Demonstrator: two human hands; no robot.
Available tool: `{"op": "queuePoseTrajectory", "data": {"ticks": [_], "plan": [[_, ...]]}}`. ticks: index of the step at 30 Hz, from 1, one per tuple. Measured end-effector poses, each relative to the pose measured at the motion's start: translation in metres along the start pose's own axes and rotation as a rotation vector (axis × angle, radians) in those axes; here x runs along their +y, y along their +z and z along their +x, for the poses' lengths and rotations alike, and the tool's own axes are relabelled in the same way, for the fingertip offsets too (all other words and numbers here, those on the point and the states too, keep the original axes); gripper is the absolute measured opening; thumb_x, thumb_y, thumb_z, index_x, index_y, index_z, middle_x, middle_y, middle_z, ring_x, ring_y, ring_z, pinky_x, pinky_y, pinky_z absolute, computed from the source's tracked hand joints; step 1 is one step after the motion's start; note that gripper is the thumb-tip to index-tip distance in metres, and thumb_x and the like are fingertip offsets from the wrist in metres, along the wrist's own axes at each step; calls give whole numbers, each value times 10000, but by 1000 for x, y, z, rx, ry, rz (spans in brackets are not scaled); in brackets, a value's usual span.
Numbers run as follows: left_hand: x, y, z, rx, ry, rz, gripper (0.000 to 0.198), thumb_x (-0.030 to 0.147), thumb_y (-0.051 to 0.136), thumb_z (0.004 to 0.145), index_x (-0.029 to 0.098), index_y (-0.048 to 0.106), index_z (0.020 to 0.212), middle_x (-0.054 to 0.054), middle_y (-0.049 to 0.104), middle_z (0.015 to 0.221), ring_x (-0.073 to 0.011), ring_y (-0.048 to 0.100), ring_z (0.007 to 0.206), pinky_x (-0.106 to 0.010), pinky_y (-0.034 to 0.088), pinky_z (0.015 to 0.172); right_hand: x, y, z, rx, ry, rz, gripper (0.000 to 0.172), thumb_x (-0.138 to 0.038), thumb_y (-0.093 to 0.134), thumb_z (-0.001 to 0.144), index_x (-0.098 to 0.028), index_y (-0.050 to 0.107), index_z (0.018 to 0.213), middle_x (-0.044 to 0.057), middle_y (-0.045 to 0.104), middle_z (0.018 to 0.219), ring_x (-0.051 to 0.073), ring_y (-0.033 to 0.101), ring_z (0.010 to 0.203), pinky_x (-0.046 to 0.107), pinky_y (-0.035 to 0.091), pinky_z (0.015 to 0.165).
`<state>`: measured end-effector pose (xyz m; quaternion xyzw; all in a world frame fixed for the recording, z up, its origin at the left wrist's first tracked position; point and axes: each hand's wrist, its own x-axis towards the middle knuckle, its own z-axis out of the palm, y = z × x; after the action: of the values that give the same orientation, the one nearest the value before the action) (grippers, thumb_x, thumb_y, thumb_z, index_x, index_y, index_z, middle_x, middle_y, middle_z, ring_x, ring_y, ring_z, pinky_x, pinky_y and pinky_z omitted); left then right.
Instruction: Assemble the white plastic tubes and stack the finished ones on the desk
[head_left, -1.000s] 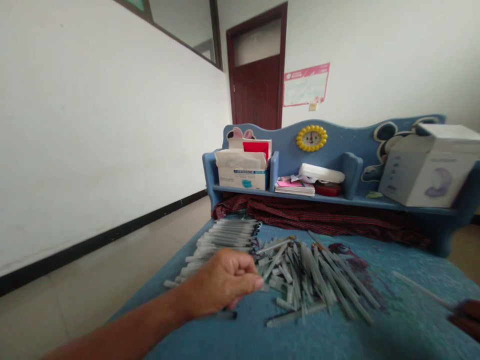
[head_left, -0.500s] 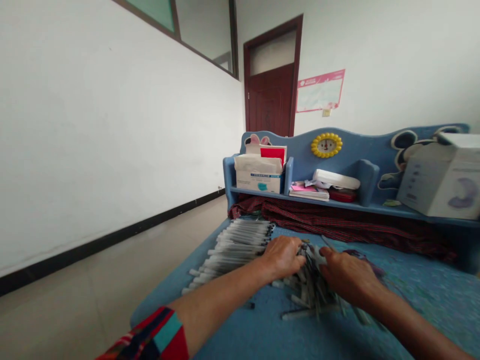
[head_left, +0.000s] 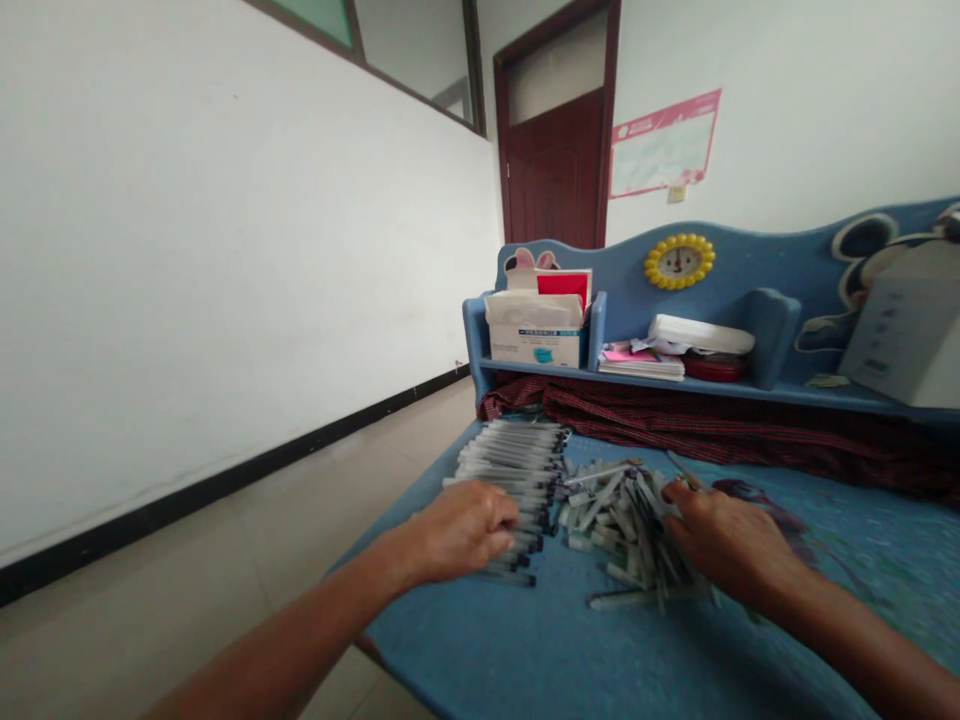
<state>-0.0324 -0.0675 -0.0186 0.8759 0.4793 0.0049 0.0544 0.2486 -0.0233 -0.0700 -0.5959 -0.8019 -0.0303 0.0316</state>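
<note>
A row of clear pens with dark tips (head_left: 517,455) lies side by side at the left of the blue table. My left hand (head_left: 469,530) is over the near left part of this row, its fingers curled together; whatever it might hold is hidden. Right of the row is a loose pile of pale, translucent pen parts (head_left: 622,520). At the right edge of that pile is my right hand (head_left: 720,535), thumb and forefinger pinched on something small that I cannot make out. A thin grey piece sticks up beside those fingers.
Behind the pens, a rolled dark red checked cloth (head_left: 675,425) runs along the blue table (head_left: 540,650). The shelf above bears a mask box (head_left: 536,340), papers, a white case (head_left: 701,335) and a large white box (head_left: 907,330).
My left hand has moved left, from the pile to over the row of pens. My right hand stays by the pile. The view has shifted, so the shelf appears higher and further right.
</note>
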Motion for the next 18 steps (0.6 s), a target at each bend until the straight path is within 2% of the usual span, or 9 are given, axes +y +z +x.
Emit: {"op": "queuePoseTrajectory", "data": {"ticks": [4,8,18], "plan": [[3,1,-14,-36,-30,64,52,144,559,728,185,564,697,-14,589,765,-162,565,734,-240,404,667,-2,1,-1,23,-9,-9,273,-271,382,861,-157,572,1020,146,696,804,304,675,761,339,437,600],[2,5,-16,-54,-61,121,38,150,566,728,182,558,710,-24,586,801,-177,567,766,-260,409,675,-2,0,-1,47,-41,7,265,-293,378,864,-180,593,969,128,696,837,289,672,775,335,437,613],[0,13,-15,-28,12,169,66,132,527,749,180,548,709,-37,577,830,-191,555,806,-285,404,718,3,-2,-5,89,-37,37,255,-311,393,870,-223,626,920,82,690,785,238,662,732,280,396,578]]}}
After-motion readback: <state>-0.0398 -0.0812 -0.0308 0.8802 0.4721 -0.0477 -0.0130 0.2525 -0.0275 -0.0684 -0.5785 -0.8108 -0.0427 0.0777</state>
